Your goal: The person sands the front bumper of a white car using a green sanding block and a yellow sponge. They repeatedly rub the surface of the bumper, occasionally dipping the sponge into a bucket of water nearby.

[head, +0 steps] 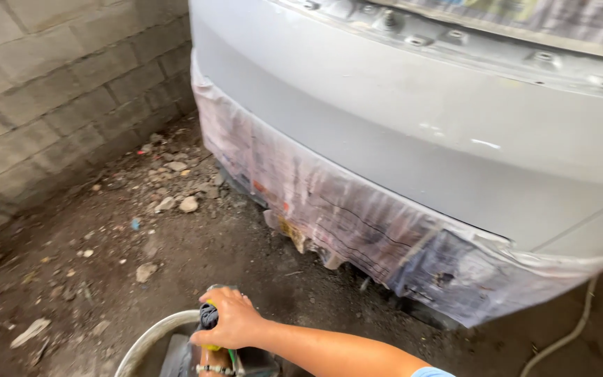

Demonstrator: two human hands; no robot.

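Place: we take this for a rough car body and paint workshop.
Main sign: a grey primed car body panel (pixel 413 132) fills the upper right of our view.
Masking: newspaper and plastic sheeting (pixel 343 216) are taped along the panel's lower edge.
Wall: bare concrete blocks (pixel 57 91) stand to the left of the panel.
Floor: below the panel we see packed dirt (pixel 197 251) strewn with stones and scraps.
Hose: a pale line (pixel 574 335) trails under the panel's right end.

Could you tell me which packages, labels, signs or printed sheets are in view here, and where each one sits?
Printed paper masking: taped along the lower edge of the grey car panel, a crinkled band, faded pink and blue-grey.
More printed paper: top right above the panel, pale and multicoloured.
No packages, signs or screens.
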